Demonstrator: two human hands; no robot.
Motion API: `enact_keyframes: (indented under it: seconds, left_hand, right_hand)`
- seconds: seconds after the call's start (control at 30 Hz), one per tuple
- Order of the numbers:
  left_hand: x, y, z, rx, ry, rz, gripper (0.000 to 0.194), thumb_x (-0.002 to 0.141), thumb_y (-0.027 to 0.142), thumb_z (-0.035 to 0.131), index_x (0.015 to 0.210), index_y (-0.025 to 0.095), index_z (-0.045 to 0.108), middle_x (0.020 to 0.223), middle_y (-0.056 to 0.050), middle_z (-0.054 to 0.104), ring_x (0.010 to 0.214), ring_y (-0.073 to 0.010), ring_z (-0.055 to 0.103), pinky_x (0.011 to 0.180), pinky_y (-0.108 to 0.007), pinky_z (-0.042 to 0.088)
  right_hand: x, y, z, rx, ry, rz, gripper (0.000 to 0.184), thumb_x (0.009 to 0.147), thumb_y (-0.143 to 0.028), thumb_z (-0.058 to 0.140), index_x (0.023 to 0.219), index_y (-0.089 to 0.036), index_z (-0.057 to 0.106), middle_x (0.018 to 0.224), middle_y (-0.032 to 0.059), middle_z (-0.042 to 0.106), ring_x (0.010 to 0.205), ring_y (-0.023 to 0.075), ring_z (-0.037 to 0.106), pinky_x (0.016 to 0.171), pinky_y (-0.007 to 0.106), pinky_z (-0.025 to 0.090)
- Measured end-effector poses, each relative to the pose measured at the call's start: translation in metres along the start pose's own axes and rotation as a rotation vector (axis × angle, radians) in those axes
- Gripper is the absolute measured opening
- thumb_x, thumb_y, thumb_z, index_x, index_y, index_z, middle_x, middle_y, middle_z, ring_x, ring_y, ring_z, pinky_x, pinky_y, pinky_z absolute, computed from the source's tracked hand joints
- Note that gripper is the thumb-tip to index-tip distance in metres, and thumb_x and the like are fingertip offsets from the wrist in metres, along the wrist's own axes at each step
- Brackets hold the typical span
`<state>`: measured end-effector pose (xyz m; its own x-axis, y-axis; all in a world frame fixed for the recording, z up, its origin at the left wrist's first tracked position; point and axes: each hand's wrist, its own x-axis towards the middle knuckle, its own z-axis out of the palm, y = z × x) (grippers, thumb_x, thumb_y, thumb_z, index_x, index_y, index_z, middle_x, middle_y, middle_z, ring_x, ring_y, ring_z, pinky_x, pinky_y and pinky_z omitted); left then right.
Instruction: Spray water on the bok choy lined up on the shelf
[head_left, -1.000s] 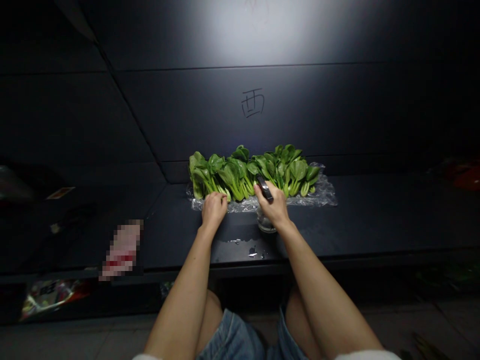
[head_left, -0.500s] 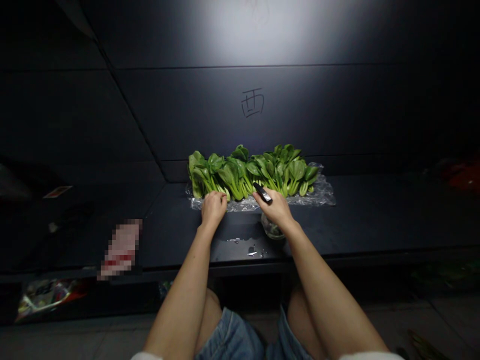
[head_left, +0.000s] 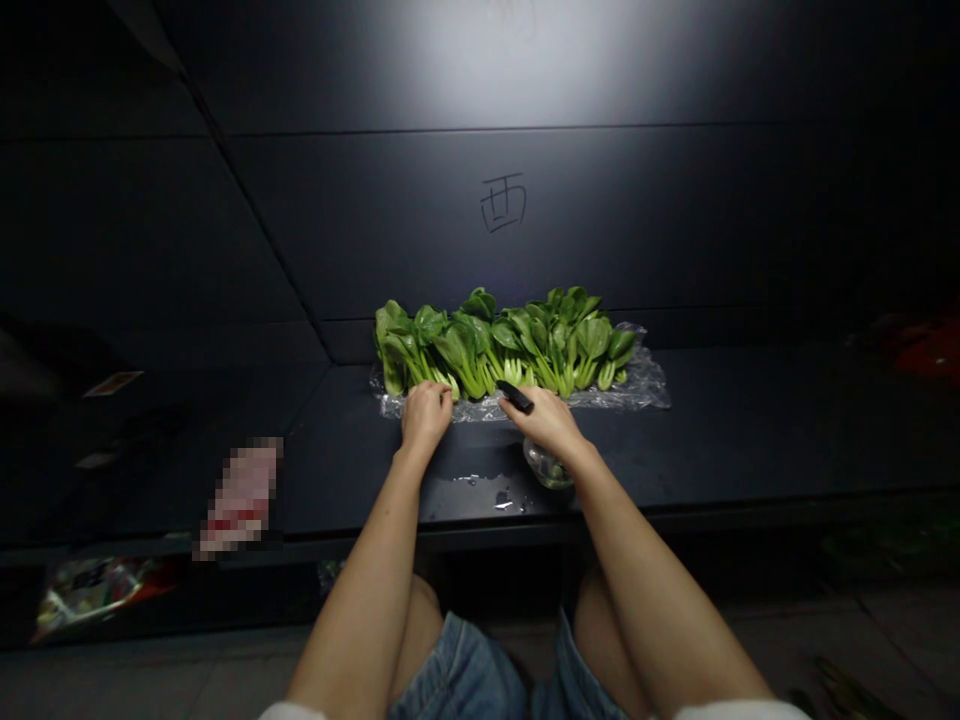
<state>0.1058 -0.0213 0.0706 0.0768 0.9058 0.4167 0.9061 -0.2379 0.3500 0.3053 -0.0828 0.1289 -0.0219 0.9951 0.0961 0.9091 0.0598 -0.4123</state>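
Observation:
A row of green bok choy (head_left: 469, 345) lies on clear plastic wrap (head_left: 637, 385) on a dark shelf, leaves toward the back and pale stalk ends toward me. My left hand (head_left: 427, 412) rests at the stalk ends on the left, fingers curled in. What its fingertips hold, if anything, is hidden. My right hand (head_left: 550, 420) is closed round the neck of a spray bottle. The black spray head (head_left: 517, 398) points toward the stalks, and the clear bottle body (head_left: 546, 468) hangs below my palm, partly covered by my wrist.
Water drops (head_left: 504, 500) wet the shelf near its front edge. Behind the greens rises a dark panel (head_left: 420, 220) with a handwritten character. A blurred-out pinkish patch (head_left: 244, 495) and a small card (head_left: 114, 383) are on the left. Below lies a shiny package (head_left: 94, 590); something red (head_left: 930, 350) sits far right.
My right hand has dipped slightly and the spray head has turned a little left and down; more of the bottle body shows below. My left hand stays nearly in place.

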Motion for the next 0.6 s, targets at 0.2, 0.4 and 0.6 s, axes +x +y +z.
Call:
enact_keyframes:
  seconds: [0.2,0.4,0.6]
  left_hand:
    - [0.0,-0.002,0.001,-0.007,0.012,0.007,0.033,0.09,0.022,0.044,0.101,0.015,0.074,0.104,-0.012,0.072,0.102,-0.0246,0.064,0.098,-0.036,0.049]
    - [-0.001,-0.002,-0.001,-0.014,0.015,-0.003,0.033,0.09,0.022,0.044,0.1,0.015,0.075,0.104,-0.012,0.072,0.1,-0.024,0.065,0.096,-0.036,0.049]
    - [-0.002,-0.002,-0.005,-0.006,0.006,-0.013,0.033,0.091,0.022,0.044,0.101,0.014,0.075,0.104,-0.013,0.072,0.1,-0.0252,0.065,0.095,-0.035,0.049]
  right_hand:
    - [0.0,-0.002,0.001,-0.001,0.004,-0.021,0.033,0.095,-0.046,0.051,0.1,-0.021,0.072,0.101,0.0102,0.075,0.094,0.0255,0.069,0.07,0.027,0.044]
    - [0.001,-0.005,0.004,-0.007,0.007,-0.024,0.032,0.094,-0.045,0.051,0.095,-0.022,0.074,0.096,0.01,0.075,0.092,0.0253,0.069,0.068,0.026,0.043]
    - [0.0,-0.01,0.003,-0.018,-0.033,-0.054,0.03,0.094,-0.044,0.052,0.093,-0.023,0.073,0.097,0.0086,0.075,0.092,0.0238,0.069,0.068,0.026,0.042]
